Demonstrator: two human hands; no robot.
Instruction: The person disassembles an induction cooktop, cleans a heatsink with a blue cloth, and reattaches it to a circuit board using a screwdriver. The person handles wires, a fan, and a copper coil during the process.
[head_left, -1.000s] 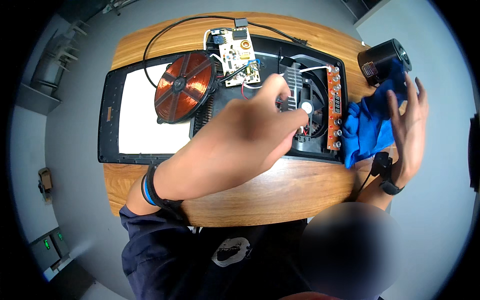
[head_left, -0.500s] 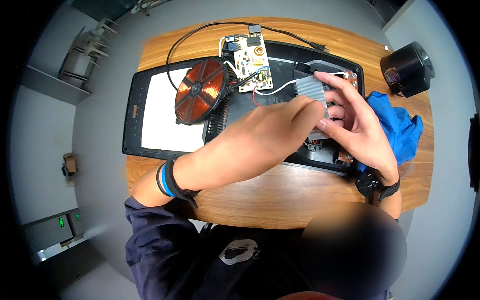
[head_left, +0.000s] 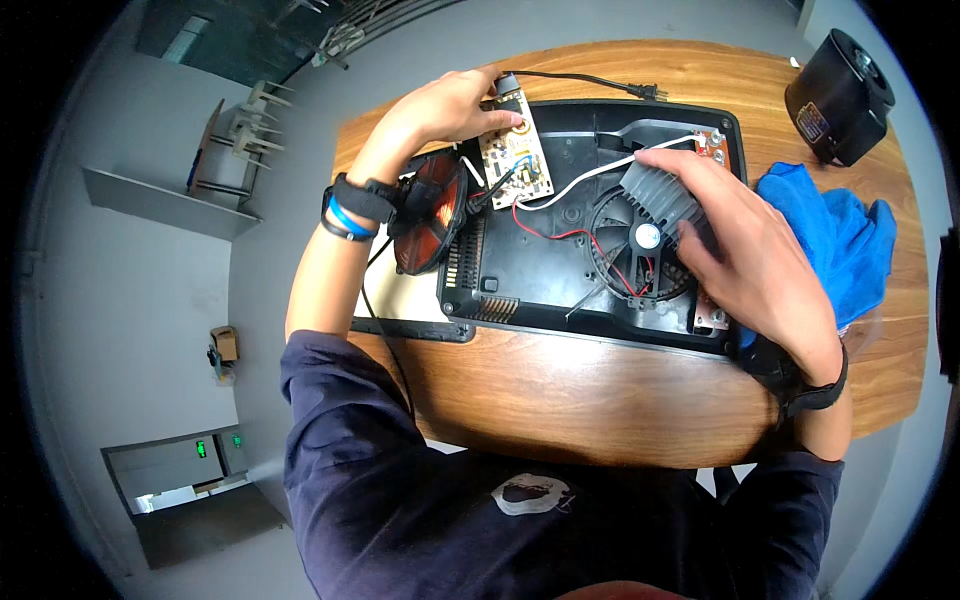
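Observation:
My left hand grips the upper left edge of a circuit board, thumb lying across its face and fingers partly hidden behind it. A grey finned heat sink is in my right hand, over the cooling fan with its pale hub. Both lie within an open black housing. Red and white wires run from the board toward the fan and a small brown board. A round copper coil sits left of the circuit board, partly under my left wrist.
The flat panel lies beneath the coil. A black power cord with a plug runs along the far table edge. To the right are a blue cloth and a black canister-like device. The wooden table ends near my body.
My left hand has left the heat sink and moved up and left onto the circuit board. My right hand keeps the heat sink, now tilted, and the fan shows. The view has shifted.

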